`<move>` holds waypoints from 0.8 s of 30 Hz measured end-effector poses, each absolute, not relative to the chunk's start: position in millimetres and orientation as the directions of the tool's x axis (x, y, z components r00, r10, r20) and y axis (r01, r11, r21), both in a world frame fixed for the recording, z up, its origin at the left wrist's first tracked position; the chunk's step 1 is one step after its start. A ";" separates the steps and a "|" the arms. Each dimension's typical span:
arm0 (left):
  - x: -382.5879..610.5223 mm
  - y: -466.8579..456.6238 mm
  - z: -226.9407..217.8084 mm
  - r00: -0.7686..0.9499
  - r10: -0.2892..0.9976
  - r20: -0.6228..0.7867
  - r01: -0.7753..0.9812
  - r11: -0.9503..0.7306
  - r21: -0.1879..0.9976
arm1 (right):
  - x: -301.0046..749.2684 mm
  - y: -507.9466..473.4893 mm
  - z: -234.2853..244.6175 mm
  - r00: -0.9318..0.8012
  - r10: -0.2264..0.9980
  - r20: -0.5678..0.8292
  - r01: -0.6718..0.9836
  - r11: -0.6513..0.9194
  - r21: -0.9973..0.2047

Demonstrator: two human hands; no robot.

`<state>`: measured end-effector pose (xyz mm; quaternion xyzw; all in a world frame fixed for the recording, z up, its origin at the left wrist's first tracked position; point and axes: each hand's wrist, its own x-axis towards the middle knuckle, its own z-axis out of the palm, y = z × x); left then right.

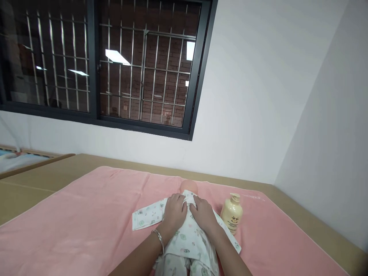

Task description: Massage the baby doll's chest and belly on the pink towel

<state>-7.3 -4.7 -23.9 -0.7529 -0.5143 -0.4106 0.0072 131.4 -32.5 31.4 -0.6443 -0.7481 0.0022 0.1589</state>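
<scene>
A baby doll (189,186) lies on a pink towel (100,214), the back of its bare head toward the wall. It wears a white patterned baby shirt (186,239) with long sleeves spread to both sides, and matching trousers at the bottom edge. My left hand (174,209) rests flat on the left of the doll's upper body, a silver bangle at the wrist. On the opposite side, my right hand (203,214) lies flat too, fingers toward the head. Both thumbs point inward, with a strip of shirt showing between them.
A cream pump bottle (232,212) stands on the towel to the right, close to the right sleeve. The towel covers a tan padded surface (83,163) that meets a white wall (241,96). A dark-framed barred window (143,73) is above. Part of a wooden-edged bed (34,165) shows at far left.
</scene>
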 end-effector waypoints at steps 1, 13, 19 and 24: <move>-7.0 -6.2 -24.2 0.139 0.756 0.640 0.778 -0.483 0.402 | 128.0 -34.1 31.1 -0.121 0.961 0.249 0.971 0.167 -0.174; -7.5 -5.0 -21.9 0.065 0.822 0.566 0.812 -0.374 0.449 | 129.1 -29.0 21.6 -0.029 0.967 0.253 0.972 0.087 -0.219; -8.3 -8.3 -21.7 0.117 0.778 0.617 0.778 -0.458 0.430 | 119.5 -35.8 24.8 -0.038 0.956 0.292 0.988 0.080 -0.132; -8.2 -5.8 -24.5 0.099 0.783 0.614 0.817 -0.416 0.399 | 107.3 -45.0 24.6 0.024 0.950 0.312 0.998 -0.007 -0.055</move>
